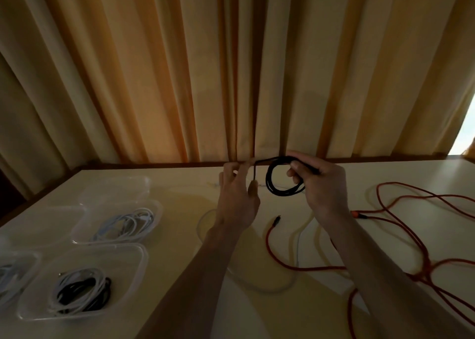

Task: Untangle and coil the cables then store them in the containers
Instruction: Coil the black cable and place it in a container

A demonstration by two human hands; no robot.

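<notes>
The right hand (321,184) is gripping a black cable (282,182) wound into a small coil, fingers curled through and over the loops, holding it up above the table (180,200). The left hand (237,197) is just beside the coil, pinching the cable's loose end, which is running from the top of the coil across and bending down between its fingers. Beyond the coil, orange curtains (180,81) are hanging along the table's far edge. A red cable (401,238) is sprawling in loose loops on the table below and right of the coil. A pale cable (257,284) is lying under the forearms. Well left of the coil, clear containers (84,279) are sitting on the table, some holding coiled white and black cables.
</notes>
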